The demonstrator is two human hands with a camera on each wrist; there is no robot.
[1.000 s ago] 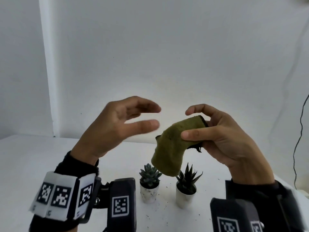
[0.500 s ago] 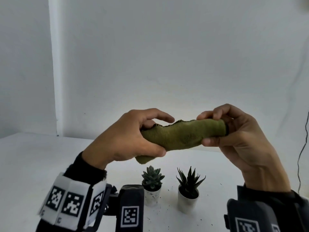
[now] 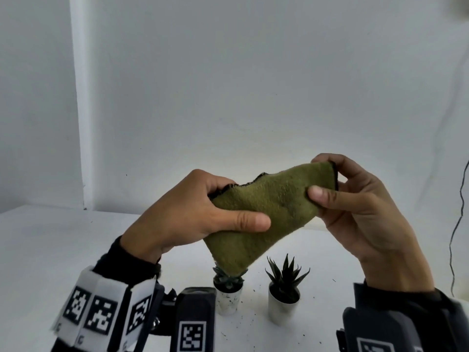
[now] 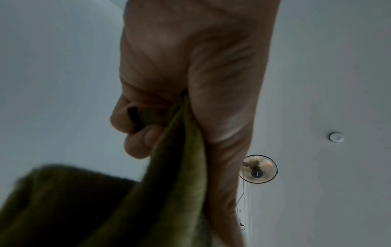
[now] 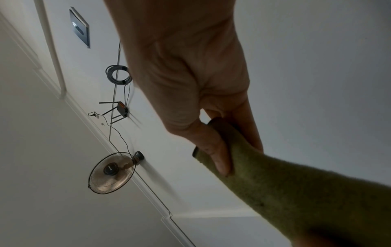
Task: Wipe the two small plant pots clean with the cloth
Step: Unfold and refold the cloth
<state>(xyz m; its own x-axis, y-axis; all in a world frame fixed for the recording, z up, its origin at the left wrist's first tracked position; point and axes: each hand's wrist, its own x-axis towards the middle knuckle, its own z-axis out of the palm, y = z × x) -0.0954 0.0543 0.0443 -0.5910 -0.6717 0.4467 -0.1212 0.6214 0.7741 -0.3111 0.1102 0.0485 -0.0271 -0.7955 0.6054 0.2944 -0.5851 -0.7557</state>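
Olive-green and fuzzy, the cloth (image 3: 266, 214) is held up in the air between both hands, well above the bench (image 3: 50, 250). From the head view, the left hand (image 3: 193, 214) grips its left end, thumb pressed across the front; the right hand (image 3: 355, 209) pinches the right end between thumb and fingers. A dark stitched hem runs along the top edge, and a loose corner hangs down to a point. Below stand two small white cylindrical pots, the left pot (image 3: 227, 301) with a rosette succulent partly hidden by the hanging corner, the right pot (image 3: 280, 307) with a spiky dark plant. Dark soil specks dot the left pot and the bench around both. This looks like readying the cloth; neither pot is touched. Next, one hand likely needs to steady a pot while the other brings the cloth down.

From the left wrist, curled fingers (image 4: 135, 133) clamp a folded edge.

From the right wrist, the thumb (image 5: 215, 155) presses the nap.
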